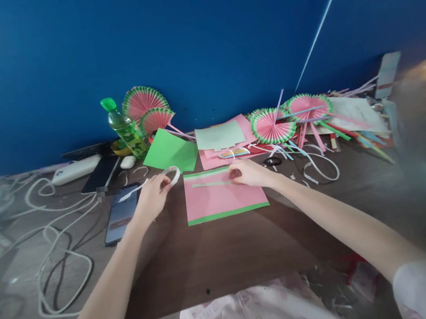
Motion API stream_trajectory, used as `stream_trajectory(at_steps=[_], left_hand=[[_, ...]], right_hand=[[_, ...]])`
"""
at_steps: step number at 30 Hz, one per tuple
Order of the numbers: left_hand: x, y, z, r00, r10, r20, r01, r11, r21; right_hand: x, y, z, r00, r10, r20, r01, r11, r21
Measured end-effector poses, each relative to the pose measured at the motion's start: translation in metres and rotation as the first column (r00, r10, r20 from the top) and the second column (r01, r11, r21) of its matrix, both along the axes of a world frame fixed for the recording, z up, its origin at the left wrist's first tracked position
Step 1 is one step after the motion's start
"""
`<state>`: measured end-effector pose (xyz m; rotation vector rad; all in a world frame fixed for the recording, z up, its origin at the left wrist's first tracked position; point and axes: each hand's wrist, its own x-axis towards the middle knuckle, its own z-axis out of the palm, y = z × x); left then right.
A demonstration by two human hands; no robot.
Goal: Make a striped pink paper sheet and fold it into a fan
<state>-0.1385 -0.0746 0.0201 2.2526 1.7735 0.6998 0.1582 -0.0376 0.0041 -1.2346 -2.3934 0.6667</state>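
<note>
A pink paper sheet [222, 198] with green strips along its top and bottom edges lies on the brown table [213, 266] in front of me. My left hand [154, 192] is closed on a white tape roll [173, 174] just left of the sheet's top corner. A strip of tape [211, 184] runs from there across the upper part of the sheet. My right hand [249, 172] rests on the sheet's upper right part, fingers pressed down on the end of that strip.
A dark phone [119, 216] lies left of the sheet, beside white and black cables [55, 241]. A green-capped bottle [124, 127], pleated paper fans [274, 125], green and pink sheets [169, 150], scissors [272, 161] and paper strips crowd the back by the blue wall.
</note>
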Motion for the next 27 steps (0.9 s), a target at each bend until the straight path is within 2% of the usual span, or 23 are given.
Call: stream_trajectory(at_steps=[3, 6, 8, 11, 14, 19, 23, 27], left_hand=[[0.005, -0.005, 0.005, 0.968, 0.019, 0.25, -0.011, 0.999, -0.033], [0.017, -0.011, 0.011, 0.903, 0.012, 0.429, 0.018, 0.998, -0.065], [0.029, -0.014, 0.013, 0.831, -0.005, 0.557, 0.063, 0.994, -0.084], [0.048, -0.015, 0.013, 0.673, -0.005, 0.74, 0.134, 0.984, -0.116], [0.066, -0.011, 0.011, 0.582, 0.002, 0.813, 0.185, 0.973, -0.135], [0.088, -0.005, 0.011, 0.457, 0.001, 0.89, 0.273, 0.951, -0.142], [0.096, -0.002, 0.011, 0.426, -0.018, 0.905, 0.309, 0.943, -0.126], [0.1, 0.003, 0.011, 0.406, 0.033, 0.913, 0.303, 0.938, -0.168]], right_hand=[[0.001, 0.002, 0.003, 0.997, -0.031, -0.076, 0.035, 0.998, 0.048], [-0.003, 0.001, 0.011, 0.968, -0.034, -0.249, 0.07, 0.988, 0.135], [-0.011, -0.003, 0.017, 0.932, 0.0, -0.362, 0.069, 0.982, 0.177], [-0.028, -0.012, 0.024, 0.873, 0.047, -0.485, 0.058, 0.978, 0.2], [-0.044, -0.02, 0.03, 0.829, 0.069, -0.555, 0.071, 0.971, 0.226], [-0.055, -0.021, 0.031, 0.839, 0.059, -0.54, 0.122, 0.948, 0.294], [-0.053, -0.019, 0.028, 0.848, 0.017, -0.529, 0.158, 0.946, 0.283], [-0.051, -0.019, 0.026, 0.828, -0.004, -0.561, 0.19, 0.943, 0.275]])
